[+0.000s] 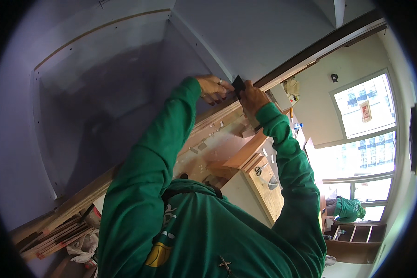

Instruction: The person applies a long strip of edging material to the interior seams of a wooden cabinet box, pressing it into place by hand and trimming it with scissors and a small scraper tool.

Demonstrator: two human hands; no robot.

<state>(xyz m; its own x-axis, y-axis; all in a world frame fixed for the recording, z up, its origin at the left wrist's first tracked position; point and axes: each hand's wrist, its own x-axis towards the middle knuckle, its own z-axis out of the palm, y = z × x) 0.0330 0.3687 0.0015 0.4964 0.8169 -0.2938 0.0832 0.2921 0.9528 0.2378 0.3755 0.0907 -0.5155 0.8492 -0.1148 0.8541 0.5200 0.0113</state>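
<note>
My right hand point(255, 98) grips a small, flat black piece point(238, 86) by its side, its fingers closed around it. What the piece is exactly cannot be made out. My left hand point(212, 89), with a ring on one finger, reaches in from the other side; its fingers are apart, and a fingertip comes up to the edge of the black piece. Both hands are at the wooden front edge point(204, 124) of a grey-lilac cabinet-like box point(102, 88), near the corner where its pale inner strip point(206, 48) meets that edge.
Scissors point(258, 170) and a grey curved tool point(273, 182) lie on a wooden board point(266, 190) to the right. Scraps litter the floor point(208, 148). Thin wood strips point(55, 241) are stacked lower left. Another person in green point(348, 209) bends near bright windows point(366, 106).
</note>
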